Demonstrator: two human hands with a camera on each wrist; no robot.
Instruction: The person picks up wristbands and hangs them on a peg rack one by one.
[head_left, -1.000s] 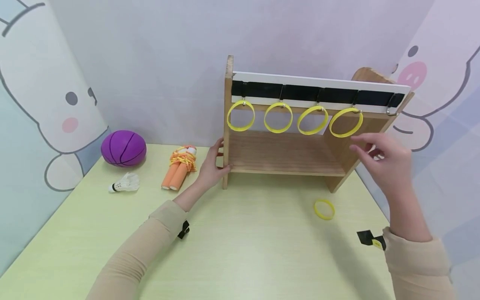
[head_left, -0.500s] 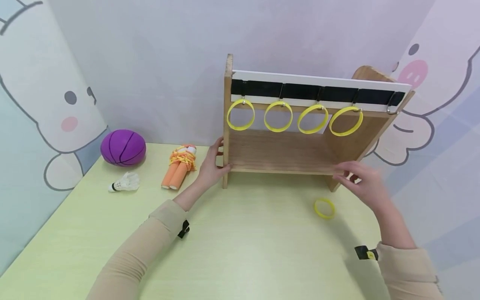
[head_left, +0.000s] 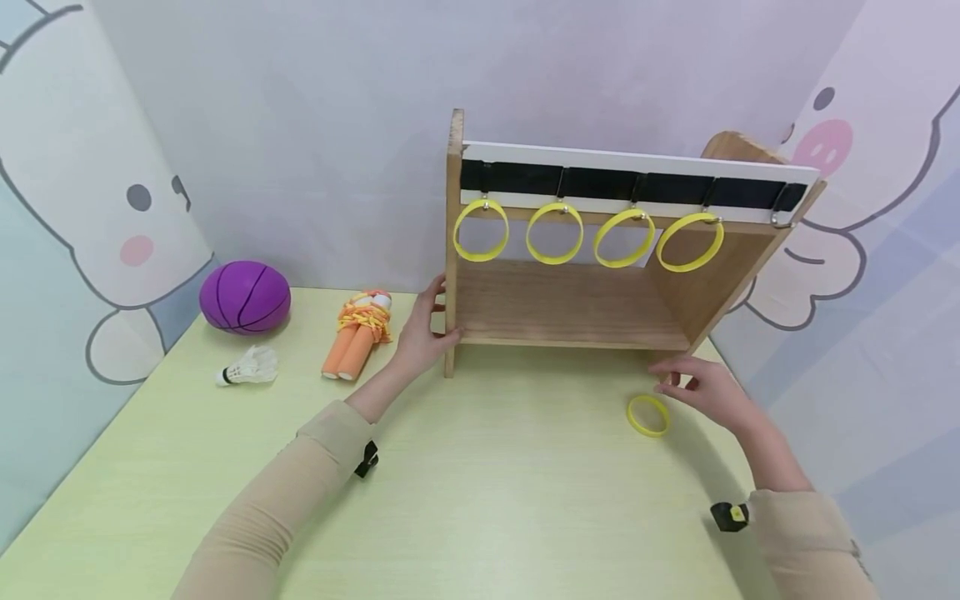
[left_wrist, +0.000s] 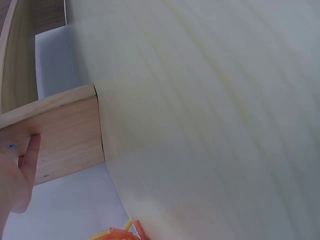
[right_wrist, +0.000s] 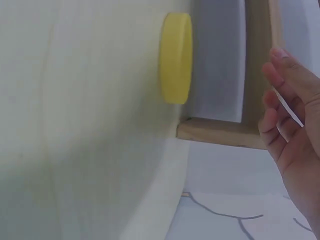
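A wooden shelf rack (head_left: 570,304) stands on the table. Along its white top bar, several yellow rings (head_left: 555,234) hang from hooks; the rightmost hook (head_left: 782,220) holds no ring. My left hand (head_left: 422,337) holds the rack's left side panel, thumb at its front edge; the left wrist view shows fingers (left_wrist: 31,157) against the outer face. My right hand (head_left: 705,387) is above the table by the rack's right leg, fingers loosely bent, holding nothing. Just left of it, another yellow ring (head_left: 648,416) lies on the table, also seen in the right wrist view.
On the table's left side are a purple ball (head_left: 245,297), a white shuttlecock (head_left: 249,366) and a jump rope with orange handles (head_left: 358,337). A fabric backdrop (head_left: 337,125) with cartoon figures stands behind and at both sides.
My right hand has moved down and left from beside the hanging rings to near the ring on the table. The left hand stays on the rack's side panel.
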